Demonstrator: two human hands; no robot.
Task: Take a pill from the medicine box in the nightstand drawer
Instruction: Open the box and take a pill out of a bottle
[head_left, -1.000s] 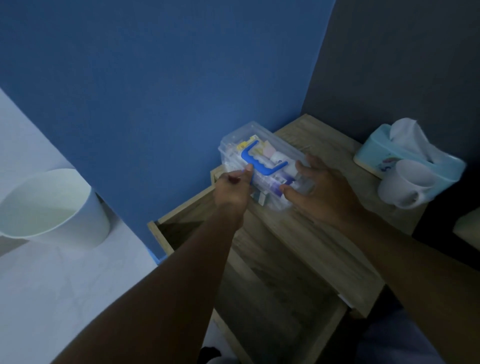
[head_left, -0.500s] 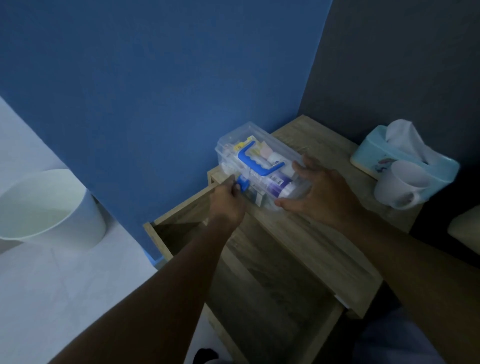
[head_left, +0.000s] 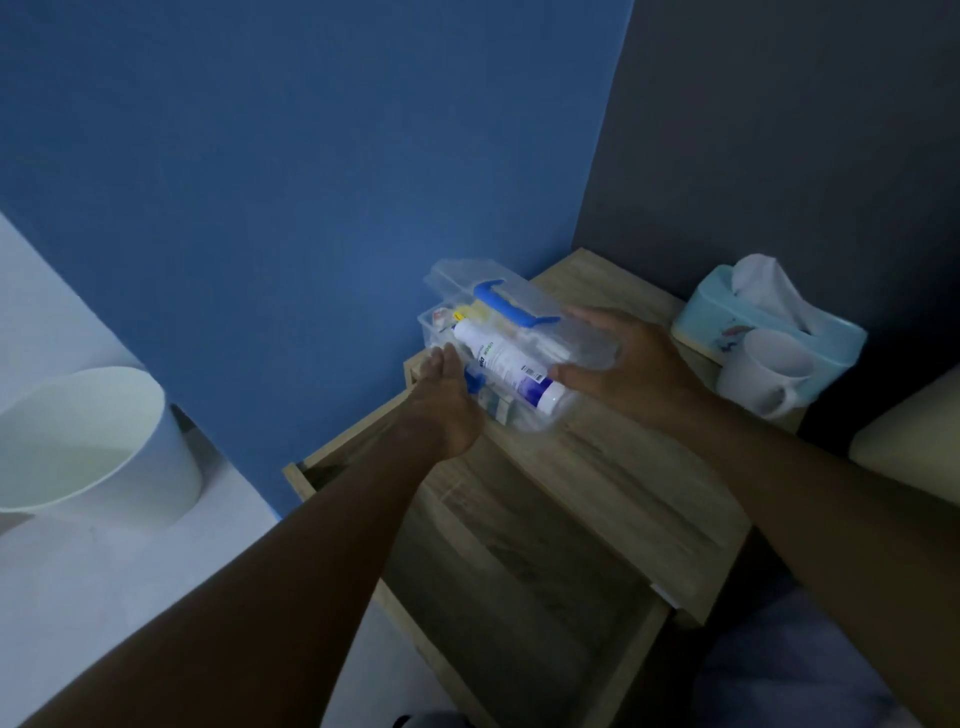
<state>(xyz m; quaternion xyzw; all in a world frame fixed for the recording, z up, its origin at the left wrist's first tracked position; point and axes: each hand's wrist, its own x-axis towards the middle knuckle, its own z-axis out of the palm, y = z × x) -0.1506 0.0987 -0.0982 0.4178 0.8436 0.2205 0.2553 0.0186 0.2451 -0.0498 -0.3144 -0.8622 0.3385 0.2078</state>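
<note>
A clear plastic medicine box (head_left: 530, 415) rests on the wooden nightstand top (head_left: 613, 467) by the blue wall. Its clear lid (head_left: 457, 275) with a blue handle (head_left: 501, 301) is tilted up and back, propped open. Inside lies a white tube (head_left: 506, 364) among several small packets. My right hand (head_left: 631, 364) grips the lid's right end. My left hand (head_left: 447, 402) rests against the box's front left side, fingers apart. Below, the nightstand drawer (head_left: 509, 597) is pulled out.
A light blue tissue box (head_left: 831, 338) and a white mug (head_left: 763, 371) sit at the nightstand's right end. A white bin (head_left: 88, 447) stands on the pale floor at left. A cream edge (head_left: 909, 441) shows far right.
The latch at the box's front was released by my left hand and the lid has swung up and back. The white tube inside is now exposed.
</note>
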